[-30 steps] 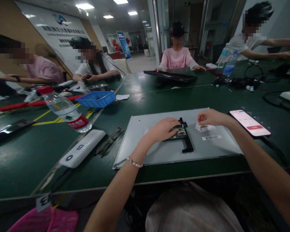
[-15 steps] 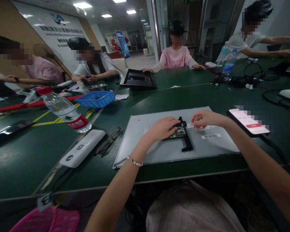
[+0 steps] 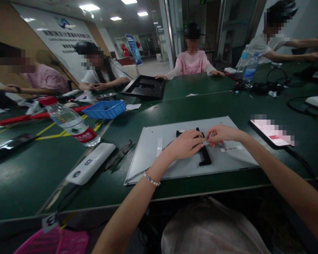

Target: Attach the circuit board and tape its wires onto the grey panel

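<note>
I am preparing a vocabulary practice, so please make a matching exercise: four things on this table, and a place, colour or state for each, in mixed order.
1. Bracket
2. Eyeglasses
3. Phone
4. Tray

A. Right of the panel, screen lit
B. Blue
C. Partly covered by the left hand
D. Between the panel and the white power bank

Pairs: 1-C, 2-D, 3-A, 4-B

The left hand (image 3: 187, 144) is over the black bracket (image 3: 205, 157) on the grey panel (image 3: 148, 153); the right hand (image 3: 222, 134), fingers bent, is just beside it (a phone (image 3: 271, 133) lies on the desk (image 3: 214, 106)).
</note>
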`<state>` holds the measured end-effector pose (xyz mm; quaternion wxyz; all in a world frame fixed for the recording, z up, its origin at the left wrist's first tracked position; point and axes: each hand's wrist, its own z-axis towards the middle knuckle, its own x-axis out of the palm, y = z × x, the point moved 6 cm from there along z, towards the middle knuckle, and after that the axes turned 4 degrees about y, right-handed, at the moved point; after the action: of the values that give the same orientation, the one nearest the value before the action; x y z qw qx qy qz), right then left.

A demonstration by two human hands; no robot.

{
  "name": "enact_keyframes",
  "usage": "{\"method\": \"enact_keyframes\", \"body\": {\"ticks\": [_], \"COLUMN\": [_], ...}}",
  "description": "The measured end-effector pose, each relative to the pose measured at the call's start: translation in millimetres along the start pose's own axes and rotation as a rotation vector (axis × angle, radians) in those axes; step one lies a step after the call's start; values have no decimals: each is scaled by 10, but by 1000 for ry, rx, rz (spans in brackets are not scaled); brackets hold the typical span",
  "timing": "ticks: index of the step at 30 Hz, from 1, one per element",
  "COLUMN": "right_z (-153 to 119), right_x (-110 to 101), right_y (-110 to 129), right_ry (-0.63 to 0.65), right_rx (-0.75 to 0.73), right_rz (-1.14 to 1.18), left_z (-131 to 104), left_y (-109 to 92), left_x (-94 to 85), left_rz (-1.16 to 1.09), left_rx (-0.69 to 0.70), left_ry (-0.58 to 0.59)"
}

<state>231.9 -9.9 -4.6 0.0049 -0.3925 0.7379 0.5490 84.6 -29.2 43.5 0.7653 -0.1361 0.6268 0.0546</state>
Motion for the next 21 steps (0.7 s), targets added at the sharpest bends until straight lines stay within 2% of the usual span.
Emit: {"method": "enact_keyframes", "body": {"ticks": [11,17,21], "right_z": [36,45,37], "right_x": [-15,-11,-21], "right_y": [21,45,50], "right_ry": [-114,-121,-117], "right_rx": [-44,-71,-69], "right_rz": [-152,-263,-240], "left_z": [12,17,15], "left_y": [15,13,13], "left_x": [72,89,74], "left_rz": [79,68,47], "left_rx": [-2,8,9], "left_ry": [32,24,15]}}
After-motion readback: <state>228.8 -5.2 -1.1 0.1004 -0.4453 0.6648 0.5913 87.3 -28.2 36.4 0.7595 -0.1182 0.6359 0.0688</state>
